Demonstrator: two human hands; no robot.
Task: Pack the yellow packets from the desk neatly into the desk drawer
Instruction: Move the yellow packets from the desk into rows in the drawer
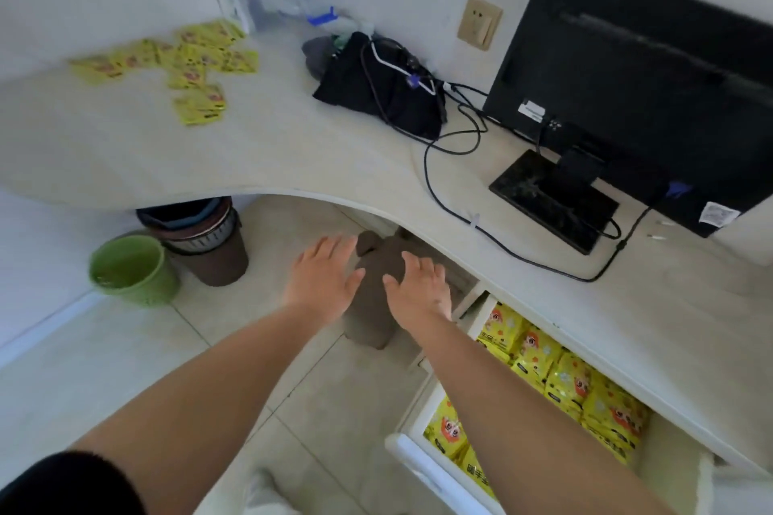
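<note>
Several yellow packets (190, 65) lie scattered on the far left of the pale desk (293, 155). More yellow packets (560, 378) fill the pulled-out white drawer (418, 462) under the desk at lower right. My left hand (324, 272) and my right hand (418, 284) hover side by side below the desk's curved front edge, over the floor, fingers spread, palms down, holding nothing. My right forearm crosses above the drawer and hides part of its contents.
A black monitor (644, 84) on its stand, cables (456, 146) and a black bag (376, 84) occupy the desk's right half. On the floor stand a green bucket (131, 270), a brown bin (209, 243) and a brown plush object (376, 288) under my hands.
</note>
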